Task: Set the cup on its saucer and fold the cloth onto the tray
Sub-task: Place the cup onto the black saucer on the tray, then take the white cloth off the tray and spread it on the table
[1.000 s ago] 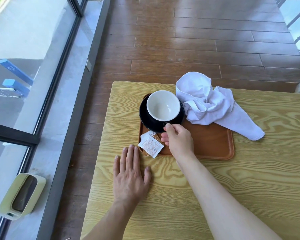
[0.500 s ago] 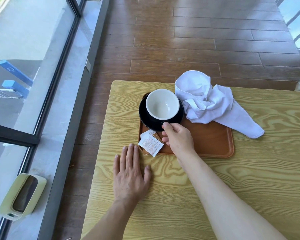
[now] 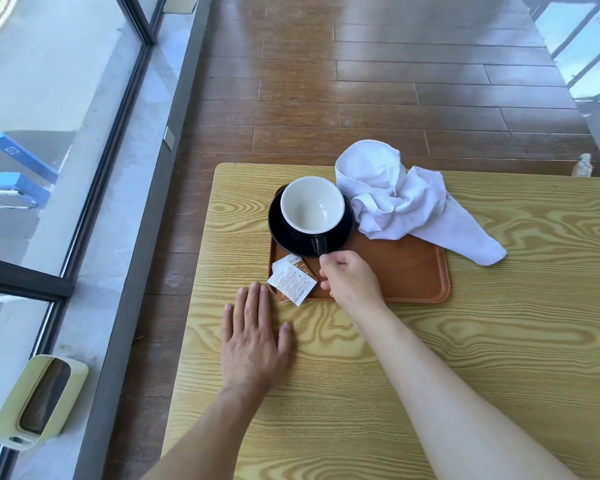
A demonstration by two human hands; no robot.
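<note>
Small print is seen on the white sugar packets (image 3: 292,280) at the near left corner of the tray (image 3: 413,282), but it is too small to be read. A white square sign is seen on the blue bar (image 3: 21,154) outside the window; it cannot be read.

My right hand (image 3: 352,280) covers part of the near rim of the tray (image 3: 413,271), and whether my fingers (image 3: 326,263) touch the cup's handle or sit just clear of it cannot be told. The cup (image 3: 311,206) hides the middle of its saucer (image 3: 278,230). The crumpled cloth (image 3: 395,199) covers the tray's far right corner (its own folds hide most of its shape). Print on the sachets (image 3: 291,280) is too small to read. The surface (image 3: 499,341) runs out past the right and bottom edges, as do both my forearms. A small object (image 3: 582,165) beyond the far edge is blurred.
</note>
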